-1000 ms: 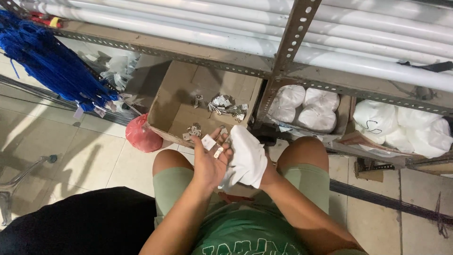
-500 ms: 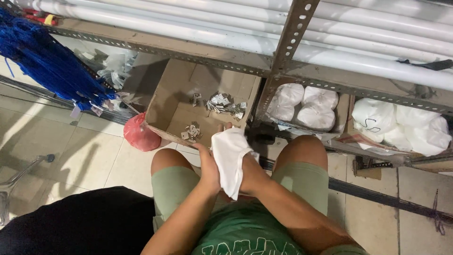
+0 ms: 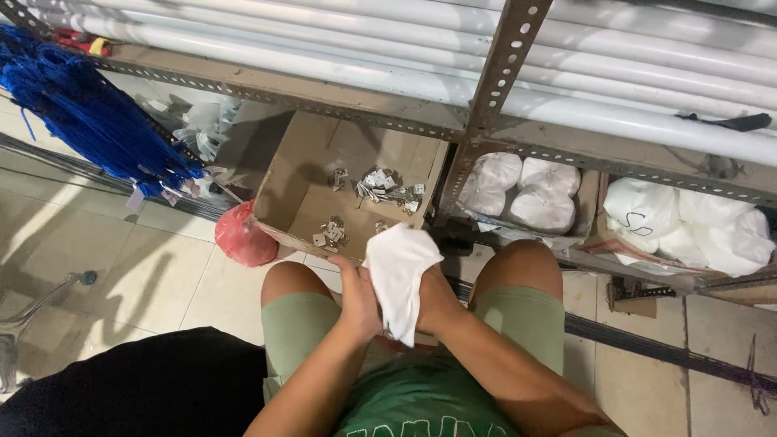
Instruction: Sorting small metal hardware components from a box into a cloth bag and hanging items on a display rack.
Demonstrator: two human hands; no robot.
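Observation:
A white cloth [image 3: 401, 275] is bunched between both of my hands, above my knees. My left hand [image 3: 356, 299] presses against its left side with the fingers curled. My right hand [image 3: 437, 301] grips it from the right and is mostly hidden under the fabric. Whether a small part lies inside the cloth cannot be seen. Just beyond my knees an open cardboard box [image 3: 291, 182] sits on the floor with several small metal brackets [image 3: 384, 188] inside.
A metal rack upright [image 3: 494, 89] rises ahead, with long white pipes [image 3: 566, 73] on the shelf. White filled bags [image 3: 522, 190] sit under it at right. A blue rope bundle [image 3: 89, 113] hangs at left, a red bag [image 3: 243, 239] lies by the box, and a black bag [image 3: 129, 388] beside my leg.
My hands have drawn back from the box toward my lap. The small pieces seen in my left hand a second ago are out of sight, and the cloth is now folded between both hands.

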